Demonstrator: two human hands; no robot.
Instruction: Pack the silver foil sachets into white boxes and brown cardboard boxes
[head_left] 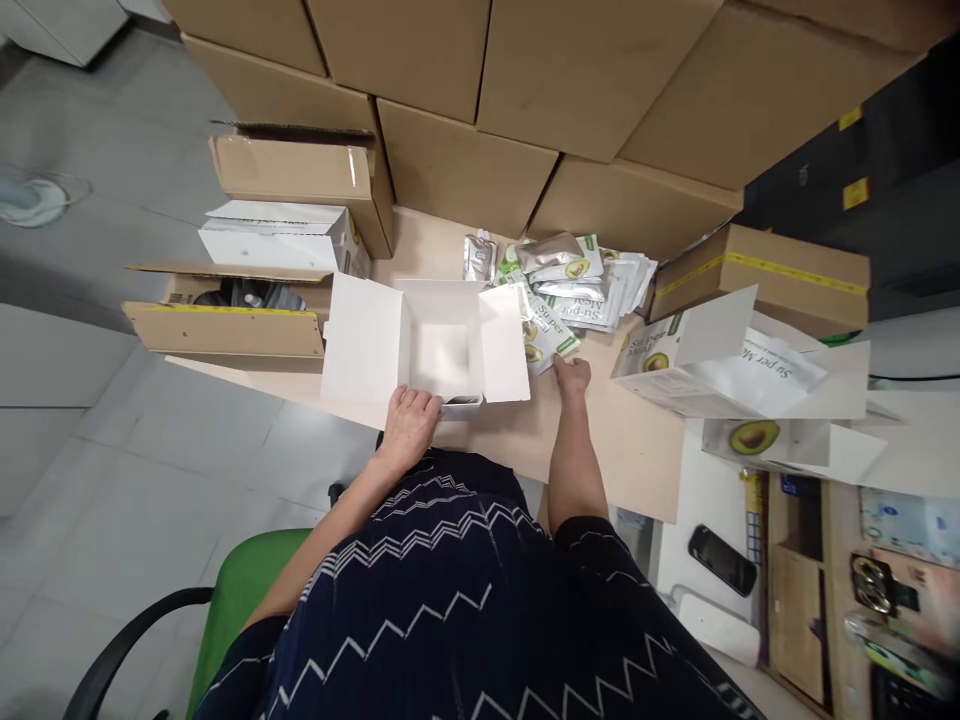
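Observation:
In the head view an open white box [441, 345] stands at the table's near edge, its side flaps spread out and its inside bare. My left hand [411, 425] has its fingers closed over the box's near rim at the left corner. To the right of the box, my right hand [572, 375] pinches the near corner of a white and green packet [551, 328] with an avocado picture. Behind that packet lies a loose pile of similar packets [592, 290], some turned silver side up. A small silver sachet [480, 257] lies left of the pile.
Large cardboard boxes [465, 165] form a wall behind the table [622, 455]. Open cartons [225, 330] stand at the left. On the right, a white avocado-print box [675, 360] holds a packet; a black phone [722, 560] lies below. A green chair [255, 570] is behind me.

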